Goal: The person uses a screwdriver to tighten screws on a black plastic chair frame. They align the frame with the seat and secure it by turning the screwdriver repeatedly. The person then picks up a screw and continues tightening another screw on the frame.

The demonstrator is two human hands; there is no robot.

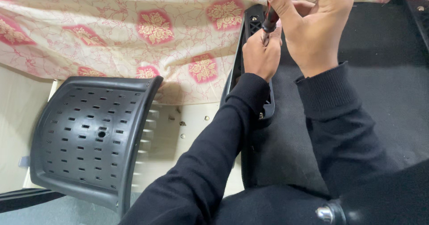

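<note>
The right hand (317,28) grips a screwdriver (271,17) upright; the left hand (261,55) pinches its shaft against the black armrest (250,24) beside the dark seat (380,95). A perforated backrest (89,135) lies near the floral sheet (134,28).

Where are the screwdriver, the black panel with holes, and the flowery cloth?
screwdriver (271,18), head view, on its dark handle.
black panel with holes (87,135), head view, on its perforated middle.
flowery cloth (134,37), head view, on a bare patch.
</note>
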